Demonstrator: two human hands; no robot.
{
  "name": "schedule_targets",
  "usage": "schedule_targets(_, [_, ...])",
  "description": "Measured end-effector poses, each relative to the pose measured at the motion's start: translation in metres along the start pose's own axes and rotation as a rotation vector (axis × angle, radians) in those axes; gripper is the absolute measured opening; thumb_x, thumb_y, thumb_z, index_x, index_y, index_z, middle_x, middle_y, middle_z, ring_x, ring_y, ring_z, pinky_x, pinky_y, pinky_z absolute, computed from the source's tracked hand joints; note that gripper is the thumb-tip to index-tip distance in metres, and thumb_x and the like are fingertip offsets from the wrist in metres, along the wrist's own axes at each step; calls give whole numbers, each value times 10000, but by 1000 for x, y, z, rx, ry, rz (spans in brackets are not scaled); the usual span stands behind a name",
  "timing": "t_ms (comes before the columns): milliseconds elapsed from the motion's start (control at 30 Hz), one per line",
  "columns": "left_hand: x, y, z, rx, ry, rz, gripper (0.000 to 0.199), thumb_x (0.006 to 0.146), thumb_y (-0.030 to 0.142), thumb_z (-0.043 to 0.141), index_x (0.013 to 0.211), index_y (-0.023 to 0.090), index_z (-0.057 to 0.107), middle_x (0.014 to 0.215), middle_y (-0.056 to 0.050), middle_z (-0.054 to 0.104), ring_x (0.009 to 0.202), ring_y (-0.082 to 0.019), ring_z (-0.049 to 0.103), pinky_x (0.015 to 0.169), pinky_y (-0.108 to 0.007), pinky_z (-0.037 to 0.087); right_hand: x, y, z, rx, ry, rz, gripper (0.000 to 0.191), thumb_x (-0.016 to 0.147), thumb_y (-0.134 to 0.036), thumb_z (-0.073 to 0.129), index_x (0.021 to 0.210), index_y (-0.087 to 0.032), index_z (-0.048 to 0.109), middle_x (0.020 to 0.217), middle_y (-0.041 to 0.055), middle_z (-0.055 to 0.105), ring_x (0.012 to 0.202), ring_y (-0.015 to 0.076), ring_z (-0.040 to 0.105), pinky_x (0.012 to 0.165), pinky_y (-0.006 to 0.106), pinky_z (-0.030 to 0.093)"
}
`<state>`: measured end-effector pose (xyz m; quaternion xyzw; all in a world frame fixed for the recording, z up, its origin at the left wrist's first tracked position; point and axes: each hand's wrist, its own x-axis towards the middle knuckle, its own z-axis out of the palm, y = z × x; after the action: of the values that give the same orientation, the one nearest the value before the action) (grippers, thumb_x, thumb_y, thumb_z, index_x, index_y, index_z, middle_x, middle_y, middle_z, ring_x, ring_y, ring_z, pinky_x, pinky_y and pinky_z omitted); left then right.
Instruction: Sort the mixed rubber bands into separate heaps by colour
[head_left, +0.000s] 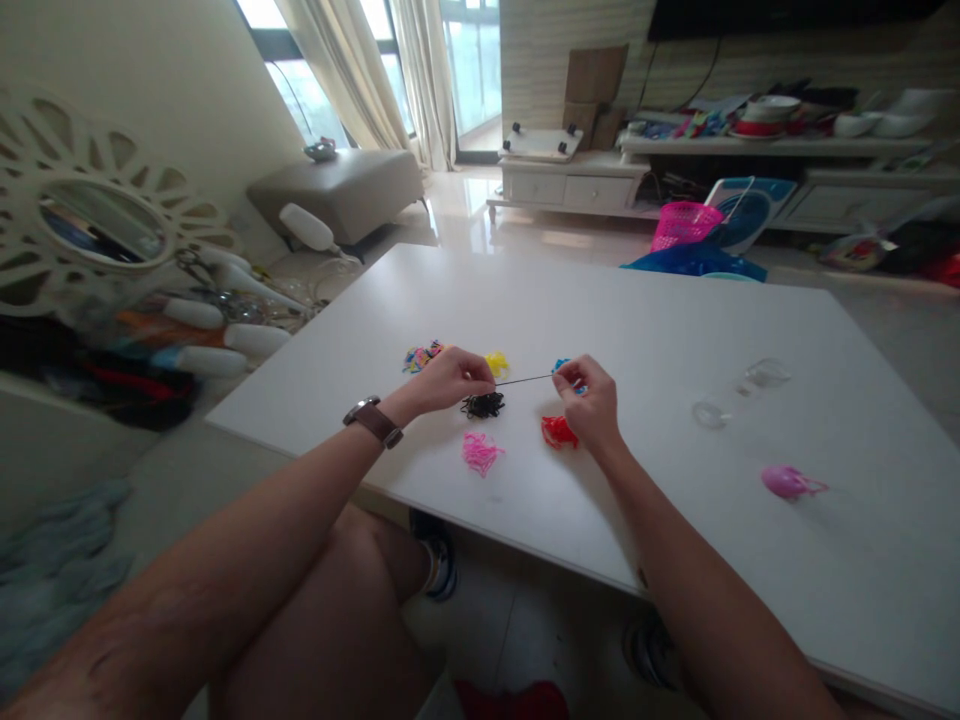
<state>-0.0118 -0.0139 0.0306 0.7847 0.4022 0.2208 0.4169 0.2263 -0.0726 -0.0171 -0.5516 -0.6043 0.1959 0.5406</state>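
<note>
Between my two hands a thin black band (525,380) is stretched taut above the white table (675,340). My left hand (466,374) pinches one end, just above the black pile (484,405). My right hand (581,385) pinches the other end, partly covering a blue pile (561,366). A red pile (559,432) lies below my right hand, and a pink pile (481,454) is nearest the table's front edge. Behind my left hand are a yellow pile (496,363) and a mixed-colour pile (421,357).
At the right of the table lie a clear container (768,373), a clear round piece (710,415) and a pink rounded object (789,482). Past the far edge are a pink basket (686,222) and a blue cover (694,260).
</note>
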Motion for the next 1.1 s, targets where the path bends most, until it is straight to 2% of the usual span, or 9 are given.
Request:
schedule_targets(67, [0, 1, 0, -13, 17, 1, 114, 751, 260, 735, 739, 147, 747, 721, -46, 728, 695, -154, 640, 674, -262, 493, 1, 1, -1, 17, 54, 52, 88, 829, -257, 606, 753, -221, 582, 756, 11, 618, 702, 178, 562, 658, 322, 432])
schedule_targets(100, [0, 3, 1, -12, 13, -1, 111, 753, 257, 733, 742, 147, 748, 728, -48, 731, 702, -157, 643, 679, -264, 495, 0, 0, 0, 27, 37, 54, 89, 829, -264, 608, 755, -221, 583, 759, 12, 622, 707, 179, 566, 661, 323, 438])
schedule_targets(300, [-1, 8, 9, 44, -44, 32, 124, 781, 254, 703, 784, 147, 767, 743, -55, 741, 694, -156, 642, 690, -266, 488, -11, -14, 10, 71, -217, -111, 111, 883, -293, 607, 793, -231, 633, 812, 26, 628, 729, 177, 590, 700, 337, 482])
schedule_targets(467, [-1, -12, -2, 161, 14, -28, 129, 776, 262, 705, 786, 150, 770, 705, -41, 723, 650, -138, 609, 646, -245, 455, -7, -5, 8, 114, -110, -23, 150, 891, -332, 614, 988, -226, 657, 870, 24, 649, 715, 158, 596, 657, 306, 487])
schedule_targets(667, [-5, -38, -15, 305, 36, -115, 159, 796, 268, 656, 778, 163, 775, 717, -35, 737, 634, -137, 612, 611, -238, 430, -6, 2, 9, 146, -97, 41, 170, 872, -329, 613, 995, -218, 653, 870, 17, 652, 682, 148, 595, 625, 297, 487])
schedule_targets(833, [-10, -45, -14, 344, 21, -195, 171, 802, 265, 654, 776, 151, 778, 613, -25, 698, 562, -127, 590, 573, -234, 410, -7, 0, 10, 136, -120, 28, 155, 865, -302, 613, 986, -217, 656, 874, 21, 651, 701, 153, 591, 636, 300, 486])
schedule_targets(967, [-11, -47, -11, 342, -23, -184, 205, 807, 313, 664, 779, 153, 790, 617, -34, 706, 557, -129, 593, 580, -238, 414, -7, 3, 10, 125, -132, 29, 153, 859, -292, 611, 982, -214, 657, 871, 20, 650, 704, 154, 589, 636, 299, 483])
schedule_targets(1033, [-11, -46, -14, 334, -45, -181, 232, 805, 347, 667, 751, 156, 785, 611, -34, 704, 549, -129, 590, 582, -239, 416, -7, 5, 11, 120, -140, 29, 148, 857, -293, 611, 973, -215, 658, 872, 21, 651, 707, 156, 588, 635, 299, 483])
schedule_targets(1100, [-11, -46, -23, 314, -7, -213, 265, 803, 376, 660, 717, 152, 772, 592, -35, 691, 539, -131, 585, 568, -239, 413, -7, 5, 10, 117, -146, 29, 143, 855, -294, 611, 963, -215, 658, 874, 22, 651, 711, 158, 589, 634, 300, 482])
